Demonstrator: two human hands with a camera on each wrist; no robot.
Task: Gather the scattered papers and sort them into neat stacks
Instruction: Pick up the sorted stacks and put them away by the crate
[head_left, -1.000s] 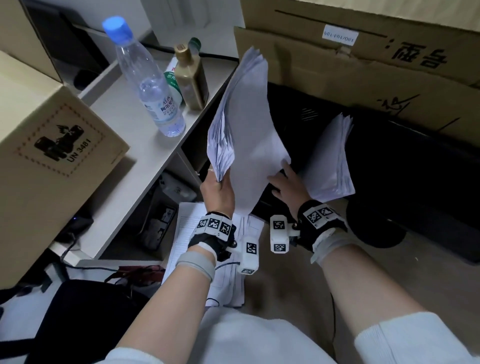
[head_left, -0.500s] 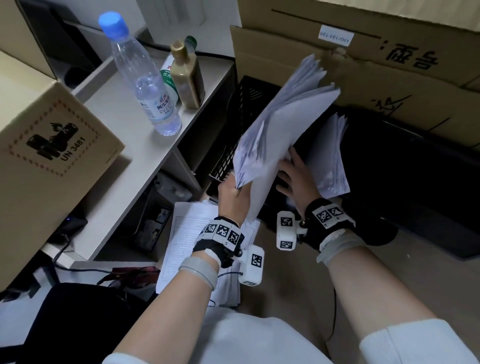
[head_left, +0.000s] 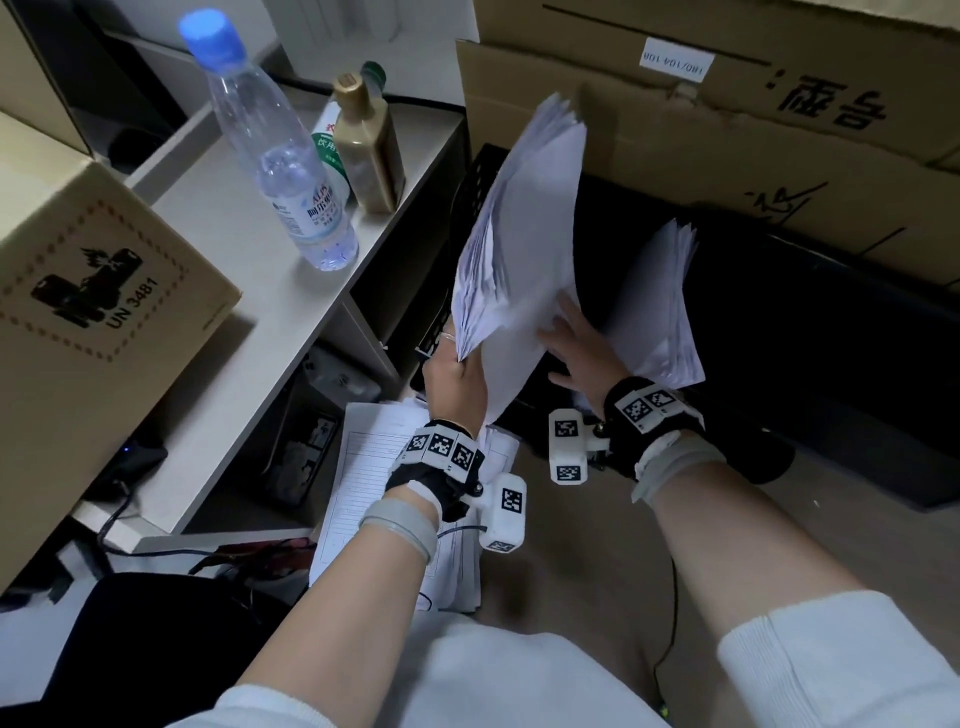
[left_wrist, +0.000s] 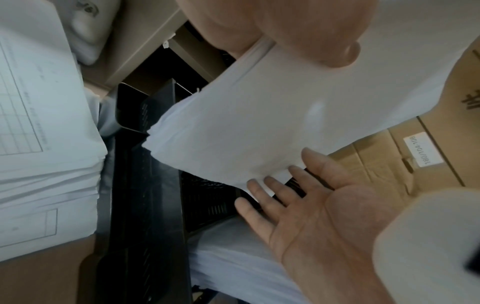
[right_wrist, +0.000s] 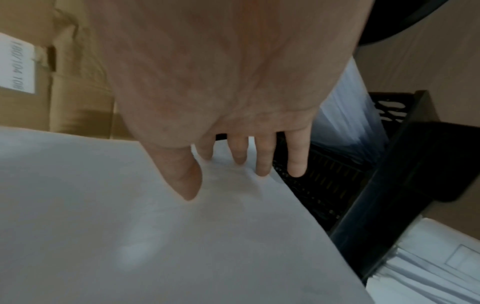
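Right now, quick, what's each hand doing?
Left hand: grips the bottom corner of the upright paper stack.
Right hand: open, straight fingers resting against the same stack's face.

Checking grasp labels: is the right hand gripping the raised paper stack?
No: the right hand is open, straight fingers just touching the paper stack; the left hand grips it.

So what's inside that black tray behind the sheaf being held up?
A second stack of papers stands in the black tray, leaning right. The left hand grips the raised sheaf, which covers much of the tray's inside, so anything else there is hidden.
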